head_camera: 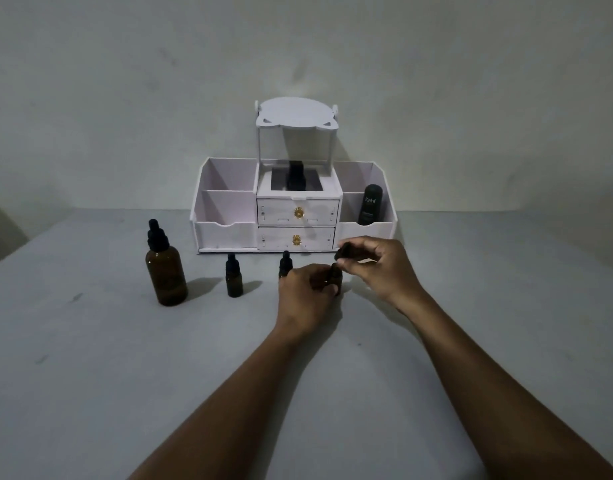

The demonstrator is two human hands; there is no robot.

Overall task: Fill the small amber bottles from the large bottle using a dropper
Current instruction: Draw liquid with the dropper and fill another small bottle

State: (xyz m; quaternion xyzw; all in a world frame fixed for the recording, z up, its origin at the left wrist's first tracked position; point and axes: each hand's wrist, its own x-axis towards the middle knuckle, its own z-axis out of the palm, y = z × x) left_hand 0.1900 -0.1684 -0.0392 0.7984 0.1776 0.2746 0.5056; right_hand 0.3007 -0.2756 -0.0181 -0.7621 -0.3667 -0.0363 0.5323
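Cap removal at third small bottle.
Head view: left hand (307, 289) grips upright bottle (335, 277) on bench (90, 341); right hand (378, 268), just above-right, pinches its cap (346, 251). Large bottle (165, 271) stands capped, well left.

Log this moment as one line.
left hand: steadies small bottle | right hand: holds its dark cap above | large bottle: capped, untouched

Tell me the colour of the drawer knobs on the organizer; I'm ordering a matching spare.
Gold, on both drawer knobs of the white organizer; the head view shows them.
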